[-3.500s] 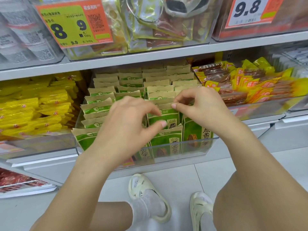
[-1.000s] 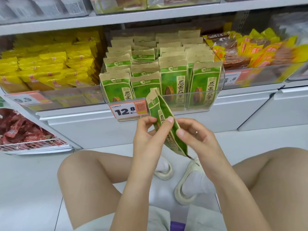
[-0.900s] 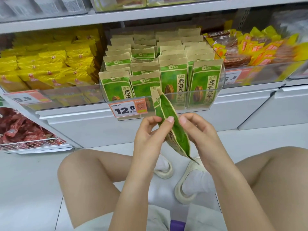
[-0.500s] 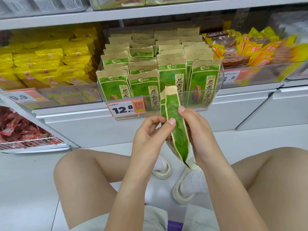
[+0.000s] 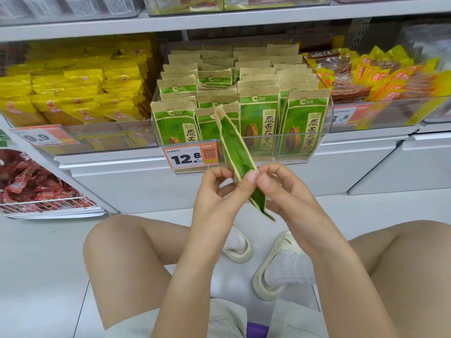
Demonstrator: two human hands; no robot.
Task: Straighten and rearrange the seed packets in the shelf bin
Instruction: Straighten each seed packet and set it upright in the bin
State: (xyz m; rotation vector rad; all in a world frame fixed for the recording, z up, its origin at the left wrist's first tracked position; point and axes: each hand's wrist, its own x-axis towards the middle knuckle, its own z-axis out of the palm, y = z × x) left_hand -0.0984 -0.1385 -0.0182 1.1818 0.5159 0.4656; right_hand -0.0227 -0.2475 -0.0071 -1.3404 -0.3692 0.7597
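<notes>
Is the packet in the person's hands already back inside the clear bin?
No, the green packet is held in front of the bin, pinched between left hand and right hand.

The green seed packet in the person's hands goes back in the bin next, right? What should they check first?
1. Both hands hold the green seed packet: left hand, right hand. Ok.
2. Packet flat and straight: seen edge-on, cannot tell.
3. Room in the clear bin: front-row packets near the middle sit lower, likely ok.
4. Front packets upright: ok.
5. Price tag unblocked: ok.
</notes>
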